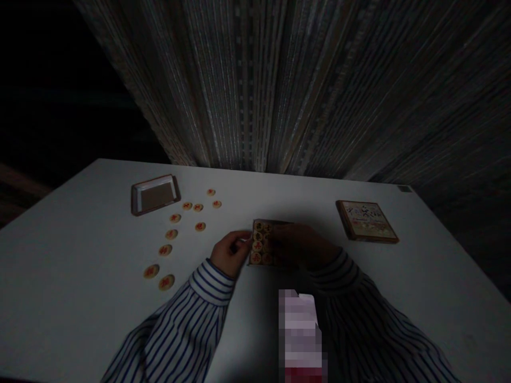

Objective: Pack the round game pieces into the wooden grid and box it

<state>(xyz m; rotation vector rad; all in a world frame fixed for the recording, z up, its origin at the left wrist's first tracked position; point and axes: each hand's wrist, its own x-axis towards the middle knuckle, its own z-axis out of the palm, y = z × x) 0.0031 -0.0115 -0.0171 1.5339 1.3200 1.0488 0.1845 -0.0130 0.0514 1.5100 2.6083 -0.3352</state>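
Observation:
A small box (252, 264) of round Chinese chess pieces (257, 246) lies on the table between my hands. The pieces in its left part show black and red characters. My left hand (230, 252) is at the box's left side, its thumb and curled fingers closed on the edge. Over the right part of the box is my right hand (305, 244), in deep shadow with fingers bent down among the pieces; anything in them is hidden. Several loose red-marked chess pieces (171, 234) are scattered on the table to the left of my left hand.
An open shallow tray (175, 192) stands at the back left of the white table (80, 255). A flat box lid (367, 221) with printed characters lies to the right. A small dark label (404, 189) is at the far right corner. Striped curtain hangs behind.

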